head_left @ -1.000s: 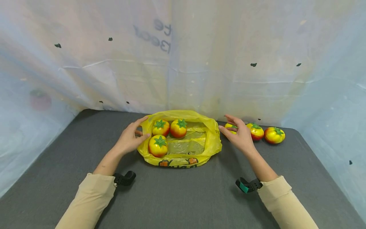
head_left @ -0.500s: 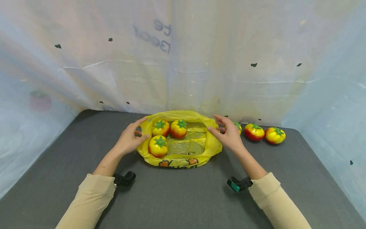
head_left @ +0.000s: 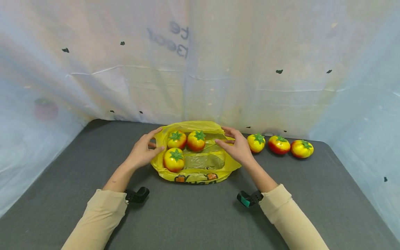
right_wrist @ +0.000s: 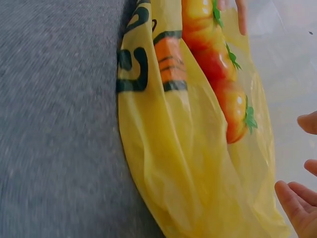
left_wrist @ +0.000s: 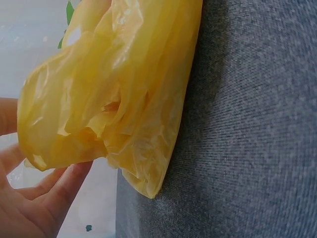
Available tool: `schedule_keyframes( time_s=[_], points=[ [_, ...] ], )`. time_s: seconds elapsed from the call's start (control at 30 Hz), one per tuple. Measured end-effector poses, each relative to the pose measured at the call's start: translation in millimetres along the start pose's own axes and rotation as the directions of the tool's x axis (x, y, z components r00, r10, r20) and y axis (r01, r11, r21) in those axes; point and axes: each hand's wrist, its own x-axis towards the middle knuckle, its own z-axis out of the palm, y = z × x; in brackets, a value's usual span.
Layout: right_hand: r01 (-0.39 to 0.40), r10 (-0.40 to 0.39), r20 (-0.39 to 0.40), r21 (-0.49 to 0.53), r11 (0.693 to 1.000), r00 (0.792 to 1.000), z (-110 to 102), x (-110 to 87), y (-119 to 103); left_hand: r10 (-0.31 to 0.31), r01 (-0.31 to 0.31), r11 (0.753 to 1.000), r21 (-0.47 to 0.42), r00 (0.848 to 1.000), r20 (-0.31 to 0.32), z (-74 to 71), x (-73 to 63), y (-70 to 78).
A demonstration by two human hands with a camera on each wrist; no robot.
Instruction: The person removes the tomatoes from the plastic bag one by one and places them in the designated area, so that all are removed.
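A yellow plastic bag point(head_left: 233, 163) lies with its mouth open at the back middle of the table. Three glossy red-and-yellow tomatoes with green star-shaped tops sit in its left half: a front one point(head_left: 173, 160) and two behind point(head_left: 177, 139) point(head_left: 196, 140). My left hand point(head_left: 142, 152) touches the bag's left rim, thumb and fingers spread apart; in the left wrist view the bag point(left_wrist: 129, 99) hides part of its fingers. Over the bag's right side hovers my right hand point(head_left: 235, 147), fingers loosely spread and holding nothing. The right wrist view shows its fingertips point(right_wrist: 294, 203) beside the bag.
Right of the bag, three more tomatoes stand in a row along the back edge: one near my right hand point(head_left: 256, 143), a middle one point(head_left: 279, 144) and an outer one point(head_left: 302, 148). A pale plastic sheet point(head_left: 200, 76) rises behind the grey table point(head_left: 193, 215).
My right hand has moved left from beside the row of tomatoes to over the bag's right side, uncovering the nearest tomato. The left hand and the bag have stayed almost still.
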Motion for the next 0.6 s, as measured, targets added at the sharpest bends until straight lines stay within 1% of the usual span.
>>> schedule_keyframes(
  time_s=[0.13, 0.3, 0.43, 0.6],
  points=[
    [0.004, -0.005, 0.025, 0.023, 1.000, 1.000, 9.1, 6.2, -0.6, 0.004, -0.004, 1.000, 0.004, 1.000, 0.002, -0.9, -0.2, 0.5],
    [-0.014, 0.013, 0.044, 0.035, 0.999, 0.999, 20.5, 14.2, -3.1, 0.011, -0.011, 1.000, -0.007, 1.000, 0.004, -1.6, -0.5, 0.4],
    [-0.042, 0.041, 0.058, 0.030, 0.999, 0.997, 29.2, 19.4, -4.3, -0.001, 0.001, 1.000, -0.020, 1.000, 0.003, -1.6, -0.3, -0.3],
    [-0.074, 0.073, 0.080, 0.015, 0.997, 0.994, 38.3, 22.7, -4.8, -0.020, 0.020, 1.000, -0.016, 1.000, 0.006, -0.4, 0.1, 0.6]
  ],
)
